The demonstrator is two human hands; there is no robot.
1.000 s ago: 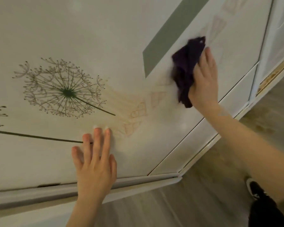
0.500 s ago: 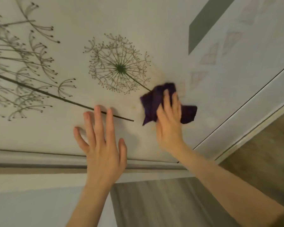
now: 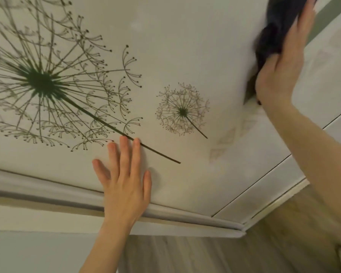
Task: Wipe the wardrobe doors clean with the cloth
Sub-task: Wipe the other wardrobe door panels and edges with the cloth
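Observation:
The white wardrobe door (image 3: pixel 185 46) fills most of the view and carries printed dandelion heads, a large one at the left and a small one in the middle. My right hand (image 3: pixel 282 71) presses a dark purple cloth (image 3: pixel 274 26) flat against the door at the top right, fingers spread over it. My left hand (image 3: pixel 124 184) lies flat on the door near its lower edge, fingers apart and holding nothing, its fingertips on the long dandelion stem.
A second door panel (image 3: pixel 280 190) adjoins at the right past a thin seam. The wardrobe's base rail (image 3: pixel 185 223) runs along the bottom. A grey-green stripe (image 3: pixel 331 10) crosses the door's top right corner. Wood-look floor (image 3: pixel 205 255) lies below.
My right hand has swept the cloth from beside the small dandelion up and to the right on the door. My left hand has stayed flat on the door. The view has shifted.

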